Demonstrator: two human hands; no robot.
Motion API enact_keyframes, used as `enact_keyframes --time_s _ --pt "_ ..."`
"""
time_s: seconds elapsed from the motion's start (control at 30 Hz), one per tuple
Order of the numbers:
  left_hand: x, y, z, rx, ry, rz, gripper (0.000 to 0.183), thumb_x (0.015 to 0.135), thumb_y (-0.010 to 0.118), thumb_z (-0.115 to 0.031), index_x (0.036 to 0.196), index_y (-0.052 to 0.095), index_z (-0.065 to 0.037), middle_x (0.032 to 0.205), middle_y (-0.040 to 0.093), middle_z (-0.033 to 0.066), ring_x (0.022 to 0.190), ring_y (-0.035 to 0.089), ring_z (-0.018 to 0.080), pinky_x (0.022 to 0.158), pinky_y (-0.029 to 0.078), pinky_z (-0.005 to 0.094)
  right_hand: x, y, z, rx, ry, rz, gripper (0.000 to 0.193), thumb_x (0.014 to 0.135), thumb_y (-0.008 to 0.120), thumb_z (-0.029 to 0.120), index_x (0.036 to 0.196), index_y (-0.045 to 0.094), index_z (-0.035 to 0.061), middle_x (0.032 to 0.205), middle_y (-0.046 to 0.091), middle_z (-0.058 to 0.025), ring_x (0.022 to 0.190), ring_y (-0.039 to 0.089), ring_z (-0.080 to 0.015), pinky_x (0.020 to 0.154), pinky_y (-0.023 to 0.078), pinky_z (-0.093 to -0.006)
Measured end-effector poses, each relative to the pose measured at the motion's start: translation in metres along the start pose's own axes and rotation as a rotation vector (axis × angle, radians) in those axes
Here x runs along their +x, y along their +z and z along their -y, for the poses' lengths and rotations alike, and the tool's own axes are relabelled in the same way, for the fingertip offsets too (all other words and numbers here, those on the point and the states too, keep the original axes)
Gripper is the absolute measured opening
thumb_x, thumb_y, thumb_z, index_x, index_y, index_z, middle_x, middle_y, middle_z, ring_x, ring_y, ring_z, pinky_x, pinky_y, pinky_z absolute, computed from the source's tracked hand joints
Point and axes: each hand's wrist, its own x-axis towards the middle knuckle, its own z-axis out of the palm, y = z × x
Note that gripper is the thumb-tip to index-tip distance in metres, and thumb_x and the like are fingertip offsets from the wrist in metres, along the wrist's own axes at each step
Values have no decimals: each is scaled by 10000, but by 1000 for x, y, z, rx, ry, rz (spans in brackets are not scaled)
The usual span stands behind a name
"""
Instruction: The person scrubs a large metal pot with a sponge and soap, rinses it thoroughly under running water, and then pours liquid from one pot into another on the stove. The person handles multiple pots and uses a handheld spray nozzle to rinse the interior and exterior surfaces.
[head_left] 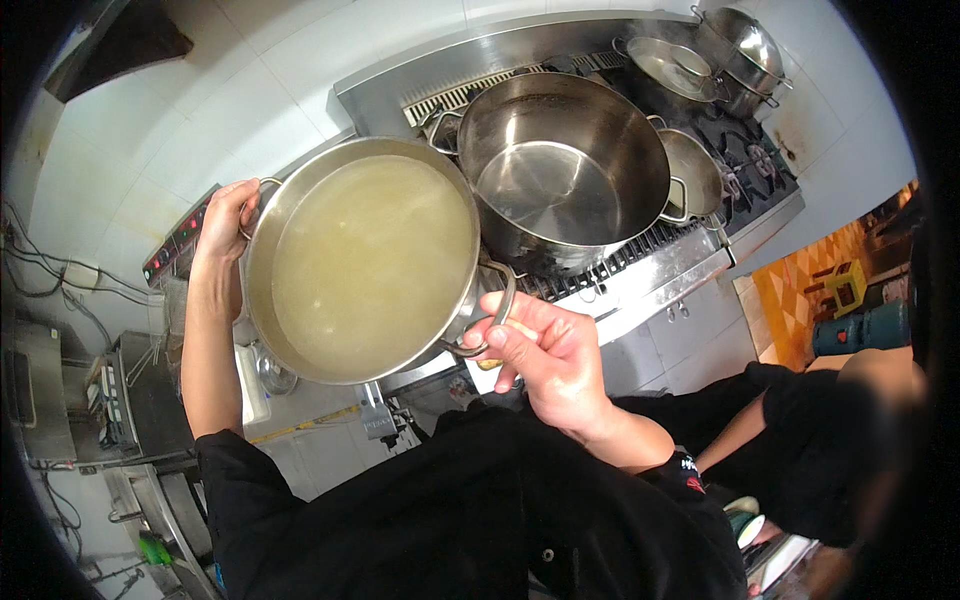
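Note:
A wide metal pot [262, 330] with cloudy, pale yellow liquid [375, 260] in it is held up in front of me. My left hand [228, 218] is closed around its loop handle on the left. On the opposite side my right hand [545, 365] grips the other loop handle, thumb on top. Just beyond, to the right, a large deep steel pot [565, 185] stands on the stove; only a shiny bottom shows inside it. The held pot's rim overlaps the big pot's left side in view; whether they touch I cannot tell.
On the stove [640, 290] behind the big pot sit a smaller pan [690, 170], a lidded pot [668, 68] and stacked pots [742, 55]. At the right, a person in black [800, 430] works close by. A panel with red knobs [185, 235] lies beyond my left hand.

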Motion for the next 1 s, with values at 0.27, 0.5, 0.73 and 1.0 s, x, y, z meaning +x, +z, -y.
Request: enact_keyframes --time_s 0.27,0.5,0.73,1.0 --pt "20 34 -36 82 -25 44 337 861 538 -237 558 440 -125 462 340 -45 407 258 71 400 193 239 -4 -18 4 91 -48 21 311 918 537 87 1205 495 -22 943 658 -95 814 631 -104 545 501 -189" --pt "33 49 -59 186 -31 37 322 854 551 -234 569 445 -129 449 330 -50 387 232 67 386 172 237 0 -24 5 164 -72 2 320 921 531 93 1214 486 -29 940 654 -90 820 635 -116 528 495 -193" --pt "52 59 -81 371 -54 58 341 847 567 -235 548 433 -141 443 342 -55 374 231 62 374 183 245 2 -28 6 254 -38 -26 397 928 526 116 1276 431 -48 951 644 -102 845 635 -134 513 490 -196" --pt "65 70 -102 592 -40 65 336 837 578 -215 542 437 -133 460 374 -59 388 262 58 392 199 246 8 -32 6 372 -15 -54 328 927 508 80 1229 471 -42 918 641 -103 814 654 -166 491 479 -177"
